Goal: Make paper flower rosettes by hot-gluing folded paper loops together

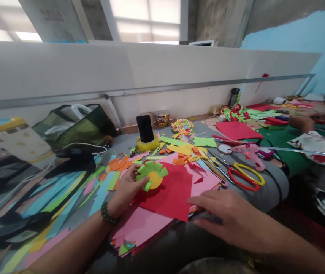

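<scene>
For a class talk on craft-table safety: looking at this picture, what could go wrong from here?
The left hand pinches the green-and-yellow paper flower at its edge, so a petal might bend or pull loose. The pink glue gun lies beside the red-and-yellow-handled scissors; if it is hot, reaching for them could burn the right hand. The phone stands upright at the yellow tape roll and might topple if knocked.

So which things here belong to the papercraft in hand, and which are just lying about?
Likely part of the job:
- paper flower
- red sheet
- scissors
- glue gun

Probably just lying about:
- phone
- green bag
- yellow-lidded cup
</scene>
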A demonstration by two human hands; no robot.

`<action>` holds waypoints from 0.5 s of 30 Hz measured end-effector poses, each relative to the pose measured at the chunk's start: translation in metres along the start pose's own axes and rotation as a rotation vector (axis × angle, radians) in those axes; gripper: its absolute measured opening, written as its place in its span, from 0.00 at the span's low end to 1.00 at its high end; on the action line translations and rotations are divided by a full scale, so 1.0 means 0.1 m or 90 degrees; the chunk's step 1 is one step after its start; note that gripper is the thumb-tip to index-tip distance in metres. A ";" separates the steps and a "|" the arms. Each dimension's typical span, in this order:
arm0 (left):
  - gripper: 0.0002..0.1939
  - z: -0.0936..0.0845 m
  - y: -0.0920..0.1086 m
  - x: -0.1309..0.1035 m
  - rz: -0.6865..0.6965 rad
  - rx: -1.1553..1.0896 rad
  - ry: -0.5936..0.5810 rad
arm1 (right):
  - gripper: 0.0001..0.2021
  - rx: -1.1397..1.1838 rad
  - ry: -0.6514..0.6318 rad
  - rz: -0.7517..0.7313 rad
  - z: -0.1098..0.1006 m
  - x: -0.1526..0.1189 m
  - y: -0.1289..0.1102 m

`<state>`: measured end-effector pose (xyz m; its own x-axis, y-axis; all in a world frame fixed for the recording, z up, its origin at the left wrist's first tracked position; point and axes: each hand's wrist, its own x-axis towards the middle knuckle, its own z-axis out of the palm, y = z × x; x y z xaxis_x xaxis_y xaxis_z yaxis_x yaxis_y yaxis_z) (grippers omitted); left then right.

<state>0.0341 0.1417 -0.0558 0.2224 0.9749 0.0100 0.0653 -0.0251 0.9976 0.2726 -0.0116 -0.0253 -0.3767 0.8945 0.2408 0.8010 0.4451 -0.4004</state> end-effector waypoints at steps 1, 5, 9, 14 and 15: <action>0.26 0.02 -0.02 -0.01 0.019 0.031 0.000 | 0.13 0.025 0.039 0.029 -0.01 -0.14 0.10; 0.31 0.09 -0.05 -0.04 0.080 0.116 0.008 | 0.18 0.011 0.289 0.267 -0.12 -0.52 0.57; 0.35 0.11 -0.12 -0.04 0.143 0.270 -0.012 | 0.24 -0.051 0.409 0.475 -0.32 -0.73 0.87; 0.25 0.01 -0.22 -0.02 0.361 0.521 -0.023 | 0.24 -0.198 0.457 0.603 -0.45 -0.79 1.15; 0.20 -0.01 -0.22 -0.03 0.400 0.562 -0.021 | 0.24 -0.232 0.448 0.616 -0.46 -0.77 1.22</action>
<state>0.0306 0.1394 -0.0773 0.4853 0.7260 0.4873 0.6053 -0.6811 0.4119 0.4205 -0.0286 -0.0524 0.6778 0.5819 0.4494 0.7349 -0.5194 -0.4360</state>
